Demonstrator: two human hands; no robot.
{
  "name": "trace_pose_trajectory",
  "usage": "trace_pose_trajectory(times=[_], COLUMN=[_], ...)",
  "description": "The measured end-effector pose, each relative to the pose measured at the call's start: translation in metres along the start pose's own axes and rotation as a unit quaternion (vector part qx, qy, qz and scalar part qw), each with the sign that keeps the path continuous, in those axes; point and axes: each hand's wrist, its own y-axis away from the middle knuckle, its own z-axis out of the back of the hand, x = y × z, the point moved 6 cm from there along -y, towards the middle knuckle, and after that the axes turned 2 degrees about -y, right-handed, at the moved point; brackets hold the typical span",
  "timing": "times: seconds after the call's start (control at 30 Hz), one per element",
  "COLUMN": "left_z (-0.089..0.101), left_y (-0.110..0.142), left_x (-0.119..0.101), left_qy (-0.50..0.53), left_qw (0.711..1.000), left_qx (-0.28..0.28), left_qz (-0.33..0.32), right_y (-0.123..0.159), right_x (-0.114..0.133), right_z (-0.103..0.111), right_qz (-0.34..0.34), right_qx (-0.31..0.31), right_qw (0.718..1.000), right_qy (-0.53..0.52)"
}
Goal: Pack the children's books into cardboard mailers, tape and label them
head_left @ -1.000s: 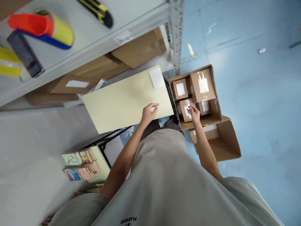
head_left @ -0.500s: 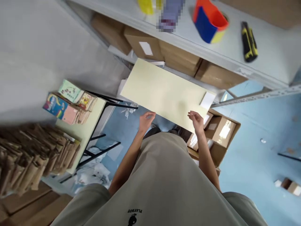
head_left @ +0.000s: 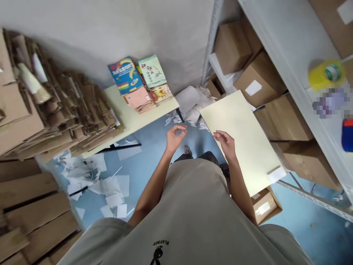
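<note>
My left hand (head_left: 175,140) is raised over the floor in front of my body. Its fingers are curved, with a gap between thumb and forefinger and nothing held. Loosely bent, my right hand (head_left: 225,144) hovers at the near edge of a pale yellow tabletop (head_left: 239,129), also with nothing in it. A small white pad or box (head_left: 276,175) lies at that table's right corner. Beyond my left hand, stacked books (head_left: 127,77) with colourful covers, blue, green, pink and yellow, sit on a second pale table (head_left: 132,123).
Flattened cardboard (head_left: 71,114) is piled at the left, above closed cartons (head_left: 38,206). Paper scraps (head_left: 114,200) litter the blue floor (head_left: 146,154). A shelf (head_left: 292,48) on the right holds brown boxes (head_left: 284,114) and a yellow tape roll (head_left: 327,73). An open carton (head_left: 266,209) stands below the table.
My view and body have turned left, so the books sit nearer the middle and the yellow tabletop and shelf have shifted right. Both hands stay raised and hold nothing.
</note>
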Motion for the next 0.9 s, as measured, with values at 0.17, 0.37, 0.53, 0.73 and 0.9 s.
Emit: trace_pose_trajectory(times=[0.17, 0.37, 0.53, 0.73, 0.9], left_z=[0.065, 0.112, 0.139, 0.150, 0.176], left_y=[-0.043, -0.093, -0.130, -0.177, -0.222], left_x=[0.016, 0.010, -0.005, 0.005, 0.035], left_qy=[0.012, -0.024, -0.044, -0.057, -0.083], left_qw=[0.995, 0.985, 0.976, 0.973, 0.970], left_qx=[-0.084, -0.156, -0.201, -0.207, -0.191], left_qz=[0.049, 0.069, 0.064, 0.082, 0.128], right_y=[-0.059, -0.143, -0.220, -0.293, -0.314], right_x=[0.016, 0.030, 0.044, 0.043, 0.024], right_z=[-0.072, -0.149, -0.219, -0.286, -0.323], right_qz=[-0.004, -0.004, 0.000, 0.000, -0.018], right_qx=[0.088, 0.188, 0.265, 0.297, 0.298], right_qw=[0.996, 0.981, 0.963, 0.952, 0.949], right_qy=[0.028, 0.040, 0.042, 0.078, 0.103])
